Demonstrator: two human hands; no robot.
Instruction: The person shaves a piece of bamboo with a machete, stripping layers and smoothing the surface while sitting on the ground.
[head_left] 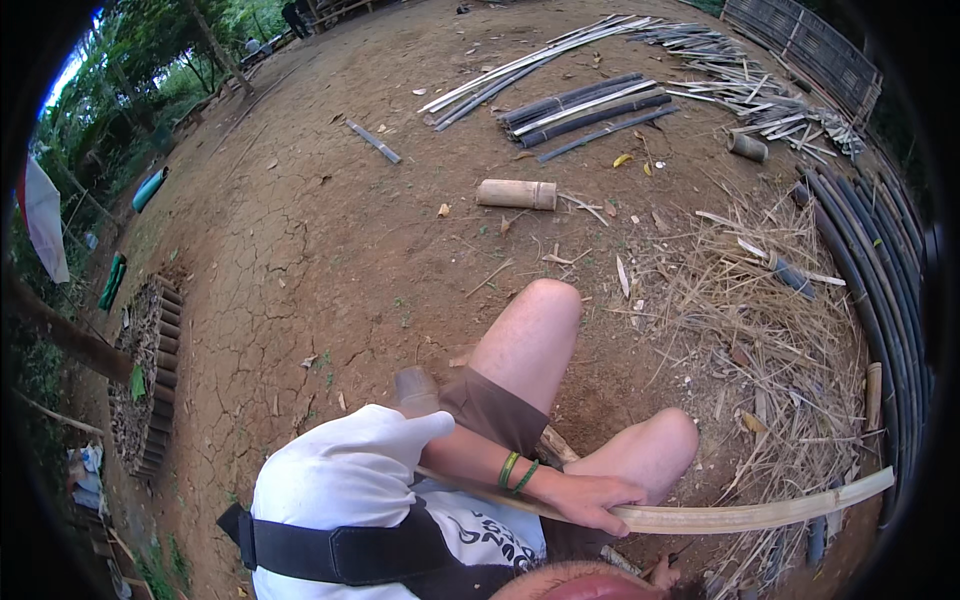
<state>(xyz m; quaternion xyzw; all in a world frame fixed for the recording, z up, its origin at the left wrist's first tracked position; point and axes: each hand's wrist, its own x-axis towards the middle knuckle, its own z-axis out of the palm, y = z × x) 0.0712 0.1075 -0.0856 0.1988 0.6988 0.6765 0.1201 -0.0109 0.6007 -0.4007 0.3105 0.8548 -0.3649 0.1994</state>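
My left hand [592, 502] is closed over a long pale split bamboo strip [760, 516], its fingers lying across the strip's upper edge. From under my left forearm, the strip runs across my lap and out past my right knee, bending slightly upward at its far end. Low at the picture's lower edge shows a small patch of skin [663, 573], which seems to be part of my right hand. Its fingers and anything in them are too hidden to make out. Behind my left arm stands a short bamboo section [415, 388].
A cut bamboo section [517, 194] lies ahead on the bare soil. Beyond are stacked dark bamboo pieces [590, 108] and a heap of split slats [745, 90]. Shavings [750, 330] cover the ground at right, beside long dark poles [880, 270]. A bamboo-edged bed [165, 370] stands left.
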